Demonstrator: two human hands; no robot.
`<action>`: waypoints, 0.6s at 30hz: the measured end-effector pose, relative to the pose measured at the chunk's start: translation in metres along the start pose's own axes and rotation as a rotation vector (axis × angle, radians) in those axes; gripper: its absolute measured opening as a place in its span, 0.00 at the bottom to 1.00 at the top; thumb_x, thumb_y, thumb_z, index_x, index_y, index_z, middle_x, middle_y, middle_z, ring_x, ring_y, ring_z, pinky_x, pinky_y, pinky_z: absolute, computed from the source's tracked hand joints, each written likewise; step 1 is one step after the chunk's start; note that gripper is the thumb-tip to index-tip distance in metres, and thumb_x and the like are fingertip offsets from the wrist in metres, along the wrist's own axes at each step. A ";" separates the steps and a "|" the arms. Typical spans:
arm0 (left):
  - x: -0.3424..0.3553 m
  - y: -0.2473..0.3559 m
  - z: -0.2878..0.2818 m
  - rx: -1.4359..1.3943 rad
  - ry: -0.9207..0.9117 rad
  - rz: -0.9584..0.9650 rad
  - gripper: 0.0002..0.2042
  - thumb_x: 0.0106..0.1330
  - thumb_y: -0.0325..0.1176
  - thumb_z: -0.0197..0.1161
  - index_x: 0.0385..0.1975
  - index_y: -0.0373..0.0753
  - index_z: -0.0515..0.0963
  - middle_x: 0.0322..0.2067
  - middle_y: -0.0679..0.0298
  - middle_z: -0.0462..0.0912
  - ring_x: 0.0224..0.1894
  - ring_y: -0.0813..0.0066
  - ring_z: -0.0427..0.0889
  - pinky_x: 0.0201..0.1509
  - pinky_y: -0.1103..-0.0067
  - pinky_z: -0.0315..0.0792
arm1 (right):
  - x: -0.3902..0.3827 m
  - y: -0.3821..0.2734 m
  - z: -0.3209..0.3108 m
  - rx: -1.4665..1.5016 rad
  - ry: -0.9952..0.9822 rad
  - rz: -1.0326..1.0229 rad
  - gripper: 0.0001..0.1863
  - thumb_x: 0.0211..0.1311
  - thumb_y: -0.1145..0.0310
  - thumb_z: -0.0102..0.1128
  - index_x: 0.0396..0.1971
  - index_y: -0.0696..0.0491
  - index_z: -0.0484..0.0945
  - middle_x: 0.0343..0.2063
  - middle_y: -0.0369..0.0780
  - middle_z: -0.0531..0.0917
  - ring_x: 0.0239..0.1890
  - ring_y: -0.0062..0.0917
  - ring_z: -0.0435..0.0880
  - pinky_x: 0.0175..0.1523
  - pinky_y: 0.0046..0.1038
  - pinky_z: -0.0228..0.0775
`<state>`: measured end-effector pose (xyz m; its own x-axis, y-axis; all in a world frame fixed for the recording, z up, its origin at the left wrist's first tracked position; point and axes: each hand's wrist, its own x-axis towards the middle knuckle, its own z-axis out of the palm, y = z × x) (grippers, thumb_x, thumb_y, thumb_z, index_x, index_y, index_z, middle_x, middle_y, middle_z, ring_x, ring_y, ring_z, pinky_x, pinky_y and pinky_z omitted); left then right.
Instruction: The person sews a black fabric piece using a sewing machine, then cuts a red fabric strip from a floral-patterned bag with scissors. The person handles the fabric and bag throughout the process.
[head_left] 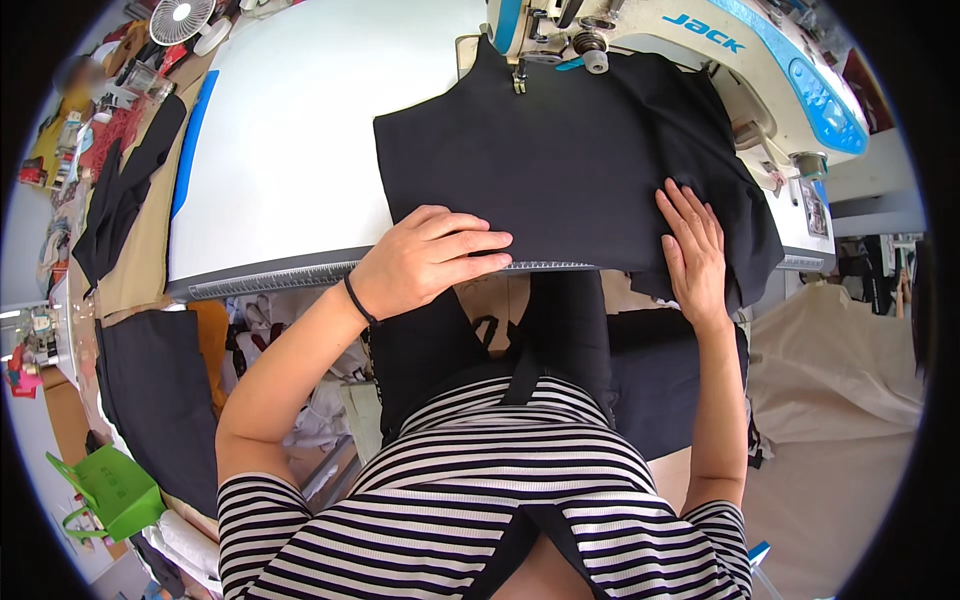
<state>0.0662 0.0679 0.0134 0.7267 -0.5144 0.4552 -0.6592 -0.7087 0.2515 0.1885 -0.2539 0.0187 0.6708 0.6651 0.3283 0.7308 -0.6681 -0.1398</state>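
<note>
A large piece of black fabric [540, 160] lies across the white sewing machine table, its far edge beneath the presser foot [519, 78]. At the fabric's near left corner is my left hand [432, 258], its fingers bent and close together over the edge. The thumb of that hand is hidden. Toward the right, my right hand [696, 250] rests flat on the fabric with its fingers stretched out, beside some loose folds. The sewing machine [730, 45], white with blue panels, stands over the fabric's far right side.
A ruler strip [270, 282] runs along the table's near edge. Dark cut pieces [130, 200] lie at the left, with more black fabric [155, 400] below. A green bag [112, 492] stands lower left, and beige cloth [840, 360] drapes at the right. A white fan [181, 18] is far left.
</note>
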 end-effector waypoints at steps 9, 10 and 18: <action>0.006 0.005 -0.005 0.018 -0.032 -0.025 0.14 0.53 0.23 0.58 0.41 0.41 0.80 0.45 0.69 0.80 0.46 0.71 0.76 0.47 0.75 0.68 | 0.004 0.006 -0.004 0.013 0.019 -0.005 0.20 0.60 0.71 0.51 0.54 0.49 0.72 0.56 0.37 0.71 0.60 0.32 0.67 0.64 0.37 0.54; 0.008 0.005 -0.003 0.017 -0.038 -0.020 0.14 0.53 0.23 0.58 0.41 0.41 0.80 0.45 0.69 0.80 0.46 0.71 0.76 0.47 0.75 0.68 | 0.002 0.008 -0.005 -0.010 0.027 0.003 0.20 0.60 0.71 0.51 0.54 0.49 0.72 0.56 0.36 0.71 0.59 0.32 0.67 0.64 0.37 0.54; 0.005 0.003 -0.002 -0.003 -0.046 -0.014 0.13 0.55 0.26 0.59 0.42 0.42 0.80 0.46 0.70 0.79 0.47 0.73 0.75 0.47 0.76 0.67 | 0.014 -0.001 -0.007 -0.114 0.037 0.007 0.19 0.62 0.68 0.50 0.53 0.50 0.72 0.54 0.39 0.72 0.59 0.33 0.68 0.64 0.38 0.53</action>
<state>0.0681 0.0641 0.0181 0.7438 -0.5264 0.4119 -0.6496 -0.7144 0.2600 0.1957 -0.2464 0.0299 0.6692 0.6488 0.3624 0.7055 -0.7079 -0.0355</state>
